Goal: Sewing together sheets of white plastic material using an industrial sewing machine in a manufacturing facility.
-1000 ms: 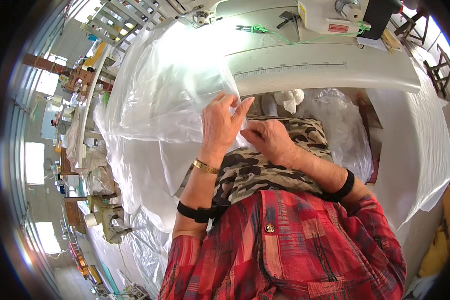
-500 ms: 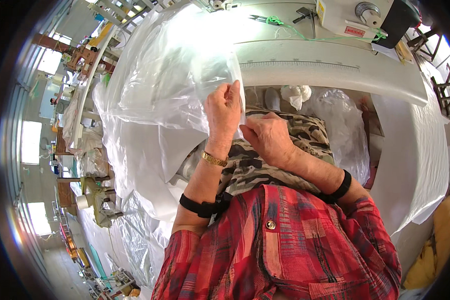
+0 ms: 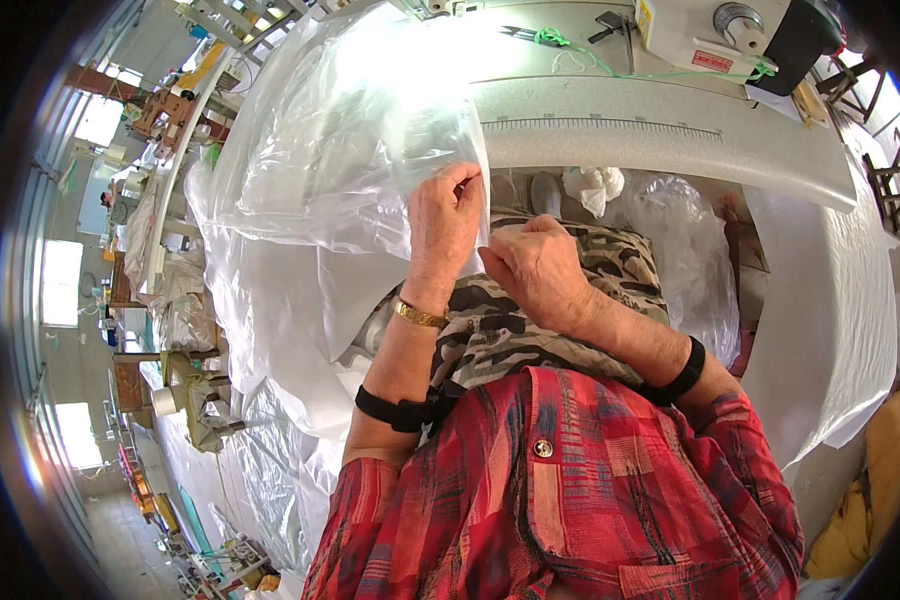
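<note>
The clear plastic sheet (image 3: 310, 185) spreads over the left part of the work surface (image 3: 790, 165) and hangs down in loose folds toward the person's lap, its right edge running down to the two hands. A bright glare whitens its upper part. The left hand (image 3: 444, 222) is at that edge, thumb and forefinger pinching the plastic, with the other fingers curled in. The right hand (image 3: 542, 268) is just beside it, a little lower, at the bottom end of the same edge; its fingers are bent inward, and I cannot tell whether they grip the plastic. A gold watch (image 3: 420, 314) circles the left wrist, and each forearm wears a black band.

Camouflage cloth (image 3: 510, 335) covers the lap, below a red plaid shirt (image 3: 580, 480). To the right of the sheet, a ruler scale (image 3: 600, 125) runs along the surface. Beyond it are a white sewing machine (image 3: 685, 40), a green thread (image 3: 620, 74) and a small dark tool (image 3: 520, 34). Below the near edge of the surface are a white bundle (image 3: 593, 188) and a crumpled clear bag (image 3: 688, 240). Another white sheet (image 3: 820, 330) hangs at the far right.
</note>
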Demonstrator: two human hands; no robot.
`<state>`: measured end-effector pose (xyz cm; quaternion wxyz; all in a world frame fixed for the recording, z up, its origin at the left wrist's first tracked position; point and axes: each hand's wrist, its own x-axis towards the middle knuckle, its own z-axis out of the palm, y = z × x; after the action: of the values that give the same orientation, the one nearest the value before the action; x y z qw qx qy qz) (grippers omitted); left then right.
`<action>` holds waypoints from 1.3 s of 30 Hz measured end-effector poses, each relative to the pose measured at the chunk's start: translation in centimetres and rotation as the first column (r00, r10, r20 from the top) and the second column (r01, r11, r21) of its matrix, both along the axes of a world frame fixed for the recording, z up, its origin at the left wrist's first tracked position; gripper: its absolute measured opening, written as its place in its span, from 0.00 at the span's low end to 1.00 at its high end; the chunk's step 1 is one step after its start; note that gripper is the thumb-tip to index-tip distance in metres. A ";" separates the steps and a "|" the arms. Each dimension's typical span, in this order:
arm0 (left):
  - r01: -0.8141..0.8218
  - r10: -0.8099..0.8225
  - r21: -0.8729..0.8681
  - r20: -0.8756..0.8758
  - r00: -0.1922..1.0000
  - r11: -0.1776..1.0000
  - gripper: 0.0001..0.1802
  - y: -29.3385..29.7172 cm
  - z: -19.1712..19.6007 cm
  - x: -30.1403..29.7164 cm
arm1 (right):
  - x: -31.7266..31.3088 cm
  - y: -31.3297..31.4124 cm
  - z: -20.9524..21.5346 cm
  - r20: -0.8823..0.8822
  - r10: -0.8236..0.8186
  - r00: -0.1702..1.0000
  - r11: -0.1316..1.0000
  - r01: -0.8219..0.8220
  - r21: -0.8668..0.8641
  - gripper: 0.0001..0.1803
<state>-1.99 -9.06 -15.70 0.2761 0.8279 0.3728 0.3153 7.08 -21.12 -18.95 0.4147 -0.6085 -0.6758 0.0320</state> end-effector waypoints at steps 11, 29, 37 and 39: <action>-0.043 0.084 -0.266 0.143 0.986 0.963 0.11 0.7 0.6 -1.0 | 0.8 1.1 0.4 0.084 0.139 0.987 0.987 -0.146 0.074 0.11; 0.188 -0.003 0.326 -0.494 0.869 0.927 0.10 2.1 3.6 -3.3 | -6.8 11.8 -5.4 -0.349 0.760 0.549 0.639 -0.729 0.246 0.18; 0.051 -0.002 0.296 -0.162 0.987 0.954 0.08 2.4 -1.3 -4.6 | 2.9 7.7 7.2 0.022 0.470 0.882 0.595 -0.299 -0.747 0.09; -0.029 0.027 0.038 0.051 0.998 0.999 0.07 2.5 -2.2 -5.0 | 4.0 8.4 8.9 0.223 0.247 0.943 0.861 -0.108 -0.497 0.09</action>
<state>-6.94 -6.52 -17.86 0.2650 0.8194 0.3712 0.3472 11.07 -12.69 -10.00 0.1473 -0.6247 -0.7520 0.1500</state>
